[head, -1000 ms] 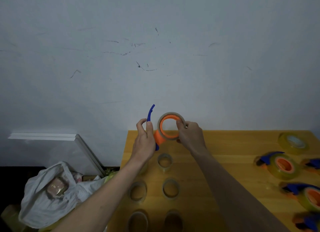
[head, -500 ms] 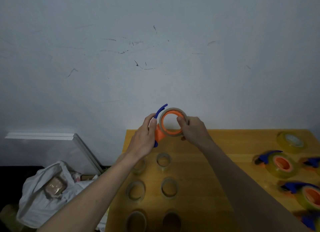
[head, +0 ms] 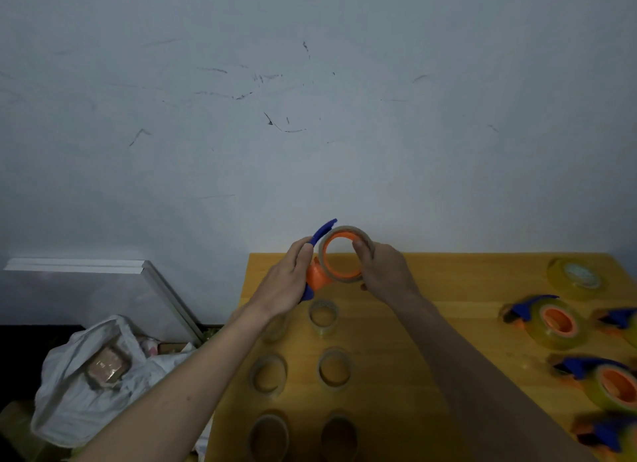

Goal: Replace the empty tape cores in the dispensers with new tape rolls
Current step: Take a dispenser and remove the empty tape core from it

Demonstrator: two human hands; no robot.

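Both hands share the grip on one dispenser (head: 319, 275) raised above the far edge of the desk (head: 448, 275): the left hand (head: 287, 284) curls round its blue handle and orange body, while the right hand (head: 382, 272) pinches the thin, empty-looking core (head: 345, 255) that rings the orange hub, thumb inside the ring and fingers behind. That core sits between the 2 hands, not yet off the hub. Judging by the desk, the job is well along: 6 bare cores (head: 332, 368) lie in 2 columns below the hands, and at least 3 loaded dispensers (head: 551, 323) sit at the right. One loose new roll (head: 576, 277) waits at the far right corner, likely for this dispenser.
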